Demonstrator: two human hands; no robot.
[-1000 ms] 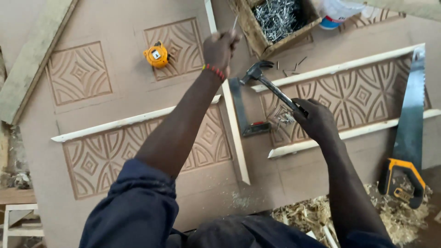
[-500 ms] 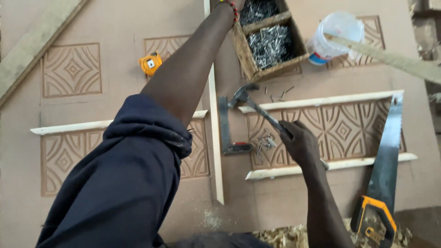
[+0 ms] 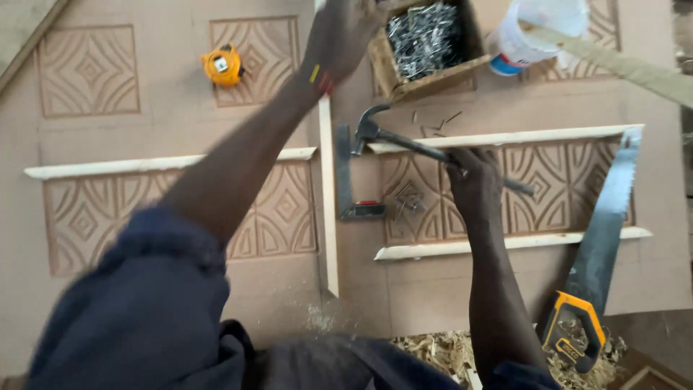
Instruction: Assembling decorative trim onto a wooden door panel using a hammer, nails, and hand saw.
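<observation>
My right hand [image 3: 473,180] grips the handle of a claw hammer [image 3: 372,130], whose head hovers over the top light wooden strip [image 3: 498,137] on a carved brown board [image 3: 433,289]. My left hand [image 3: 346,32] is stretched far forward, blurred, at the left edge of a wooden box of nails [image 3: 426,43]. I cannot make out whether it holds anything. A few loose nails [image 3: 433,123] lie on the board just below the box.
A metal try square [image 3: 346,180] lies beside the vertical strip [image 3: 328,217]. A yellow tape measure [image 3: 222,65] sits far left. A hand saw [image 3: 603,231] lies at right, a white bucket [image 3: 534,32] at the top, and wood shavings [image 3: 433,347] lie near me.
My left hand went from above the board up to the nail box. My right hand kept hold of the hammer, its head still over the top strip.
</observation>
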